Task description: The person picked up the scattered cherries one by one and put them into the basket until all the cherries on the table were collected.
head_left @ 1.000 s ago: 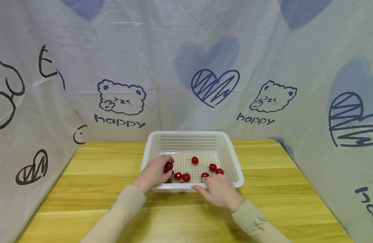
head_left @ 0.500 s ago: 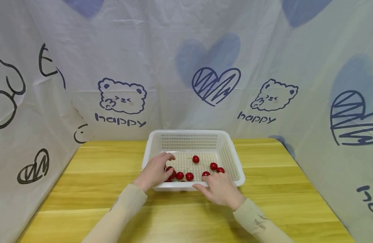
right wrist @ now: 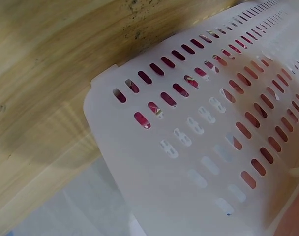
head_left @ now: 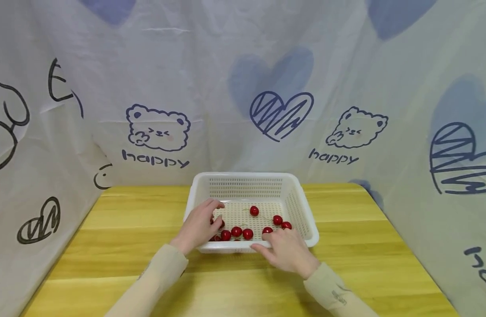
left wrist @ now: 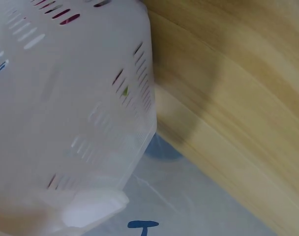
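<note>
A white slotted plastic basket [head_left: 248,175] stands on the table with several red cherries [head_left: 248,234] scattered on its floor. My left hand [head_left: 197,225] reaches over the basket's near left corner, thumb and fingers spread apart above a cluster of cherries [head_left: 226,235] and partly hiding them. The right hand [head_left: 286,251] grips the near rim toward the right, fingers inside and thumb outside, close by another cherry [head_left: 267,230]. Through the slots of the basket wall [right wrist: 125,157], the right wrist view shows fingers and red fruit. In the left wrist view, the basket wall [left wrist: 56,113] fills the left side.
The yellow wooden table [head_left: 235,286] extends in front of the basket and to both sides. Behind it hangs a pale printed cloth [head_left: 223,132], close to the basket's back rim, with more cloth at both sides.
My left hand has let go of a cherry and its fingers have spread; the cherries beneath have shifted slightly to the right. The right hand has stayed on the rim.
</note>
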The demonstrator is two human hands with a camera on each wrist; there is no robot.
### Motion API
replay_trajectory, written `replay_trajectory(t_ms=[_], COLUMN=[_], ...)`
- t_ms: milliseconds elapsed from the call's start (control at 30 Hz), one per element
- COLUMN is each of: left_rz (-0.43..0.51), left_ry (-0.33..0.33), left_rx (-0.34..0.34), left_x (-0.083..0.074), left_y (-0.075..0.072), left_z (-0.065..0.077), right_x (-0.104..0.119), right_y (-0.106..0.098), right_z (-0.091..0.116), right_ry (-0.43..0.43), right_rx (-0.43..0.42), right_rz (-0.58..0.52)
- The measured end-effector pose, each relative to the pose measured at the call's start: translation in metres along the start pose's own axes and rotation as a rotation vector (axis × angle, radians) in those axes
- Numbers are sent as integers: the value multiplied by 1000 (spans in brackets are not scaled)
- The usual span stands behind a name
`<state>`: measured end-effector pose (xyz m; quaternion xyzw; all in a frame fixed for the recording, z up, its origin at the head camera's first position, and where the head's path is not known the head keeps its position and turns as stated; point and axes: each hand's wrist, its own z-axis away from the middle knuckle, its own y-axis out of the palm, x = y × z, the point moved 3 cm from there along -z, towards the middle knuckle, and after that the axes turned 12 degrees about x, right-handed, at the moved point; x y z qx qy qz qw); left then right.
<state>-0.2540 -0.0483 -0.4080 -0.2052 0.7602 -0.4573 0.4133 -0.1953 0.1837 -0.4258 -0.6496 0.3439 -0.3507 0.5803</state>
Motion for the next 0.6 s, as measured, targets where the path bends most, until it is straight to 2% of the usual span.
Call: replay_trajectory(t_ms=[100, 267, 333, 600], left_rz=[7, -37, -54, -115], left_ry=[-4, 15, 5, -74], left_rx=[-52, -159, -175, -101], left_x=[1, 4, 6, 18], left_y=[-2, -10, -15, -33], left_z=[2, 5, 7, 20], right_x=[1, 0, -1, -16], right_y=[1, -3, -6, -25], right_z=[1, -1, -3, 7], right_ry=[-8, -9, -4, 33], right_rx=[-12, -27, -29, -96], right_rz=[-9, -33, -44, -197])
